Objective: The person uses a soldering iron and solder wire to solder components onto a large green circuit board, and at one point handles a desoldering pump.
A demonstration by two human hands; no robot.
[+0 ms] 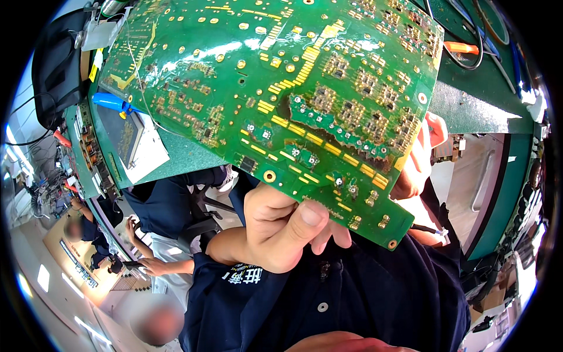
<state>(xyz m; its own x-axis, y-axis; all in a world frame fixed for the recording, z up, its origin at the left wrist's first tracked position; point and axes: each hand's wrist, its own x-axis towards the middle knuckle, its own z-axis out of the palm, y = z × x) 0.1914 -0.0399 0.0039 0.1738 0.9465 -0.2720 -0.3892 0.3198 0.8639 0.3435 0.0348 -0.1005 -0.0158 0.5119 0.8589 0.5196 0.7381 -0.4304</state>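
Observation:
A large green circuit board with gold contacts and small chips is held up, tilted, filling the upper middle of the view. Its near edge is pinched by my left hand, thumb on the face and other fingers partly behind. My right hand grips the right edge, its fingers mostly hidden by the board. Across the board runs a ragged-edged patch with a row of solder points. A glossy clear film or coating reflects light on the far part.
On the green bench lie an orange-handled tool and several cables. To the left are a blue-handled tool, a white sheet, and a black bag. Another person's hand holds a dark, phone-like object nearby.

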